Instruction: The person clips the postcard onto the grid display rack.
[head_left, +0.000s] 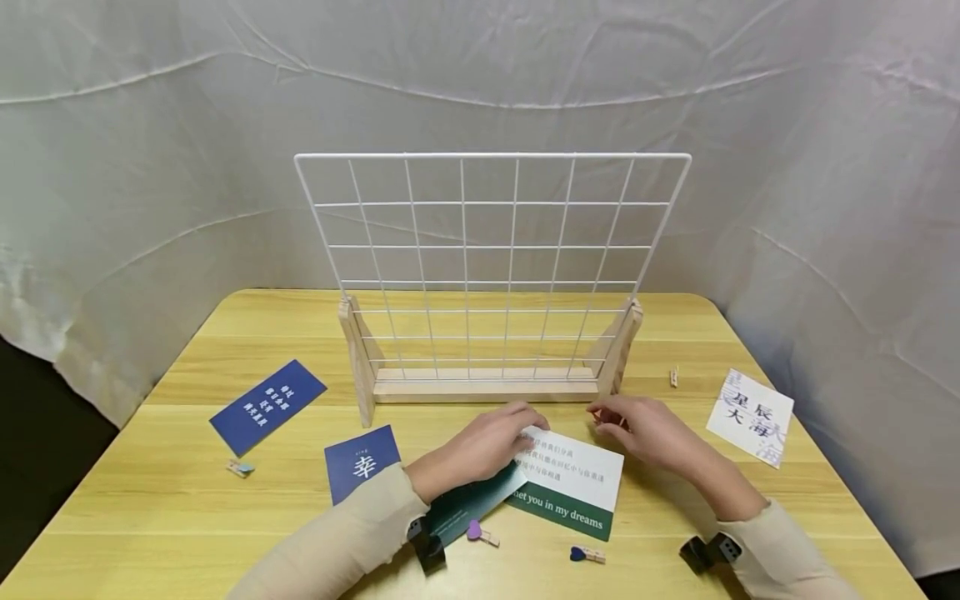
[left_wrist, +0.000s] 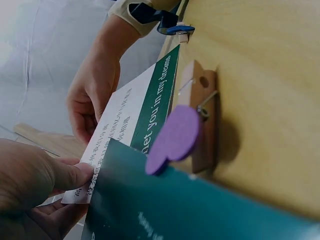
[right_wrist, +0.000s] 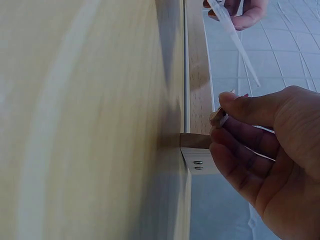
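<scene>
My left hand (head_left: 487, 443) pinches the upper left corner of a white and green card (head_left: 573, 475), thumb on its printed face in the left wrist view. The card is lifted at that corner and overlaps a dark green card (head_left: 474, 502) under my forearm. Between thumb and forefinger, my right hand (head_left: 651, 432) holds a small wooden clothespin (right_wrist: 219, 118), mostly covered by the fingertips. That hand is just right of the white and green card, near the stand's right foot. A purple heart clothespin (head_left: 482, 534) and a dark blue heart clothespin (head_left: 587, 555) lie in front of the cards.
A white wire grid (head_left: 491, 247) stands upright in a wooden base (head_left: 487, 390) behind my hands. To the left lie two blue cards, one rectangular (head_left: 268, 406) and one squarer (head_left: 352, 450), plus a clothespin (head_left: 240, 468). At right are a white card (head_left: 750, 417) and another clothespin (head_left: 673, 377).
</scene>
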